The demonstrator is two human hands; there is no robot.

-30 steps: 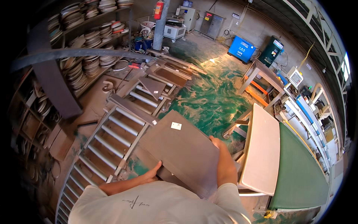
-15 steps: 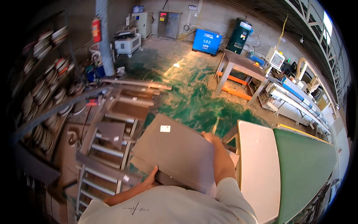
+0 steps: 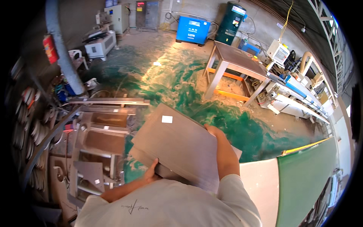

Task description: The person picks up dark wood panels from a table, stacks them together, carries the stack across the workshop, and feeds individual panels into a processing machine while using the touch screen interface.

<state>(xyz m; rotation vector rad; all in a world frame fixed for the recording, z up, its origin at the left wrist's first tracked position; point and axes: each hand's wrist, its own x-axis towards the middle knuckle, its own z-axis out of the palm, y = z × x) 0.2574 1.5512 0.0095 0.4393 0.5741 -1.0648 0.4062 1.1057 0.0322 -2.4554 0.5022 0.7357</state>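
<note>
Flat, matte brown-grey panels [image 3: 179, 145], straight-edged and slightly fanned, are held in front of the torso, above the floor; the top face bears a white label [image 3: 167, 119]. The left hand [image 3: 151, 173] grips the near-left edge, thumb uppermost. The right hand [image 3: 213, 131] grips the far-right edge, forearm extended. Left to right: metal roller conveyor [image 3: 112, 165], dust-streaked green floor [image 3: 245, 130], brown-topped table [image 3: 242, 58], smooth green work surface [image 3: 306, 178].

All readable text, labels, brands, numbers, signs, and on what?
I won't copy wording.
Blue cabinet: white characters.
Shirt: dark script.
Green tank: labels, small print unreadable.
Top held board: white label, nothing legible.
Fire extinguisher: markings blurred.
Grey cabinet: red display, unreadable.
Control screen: too small to read.
</note>
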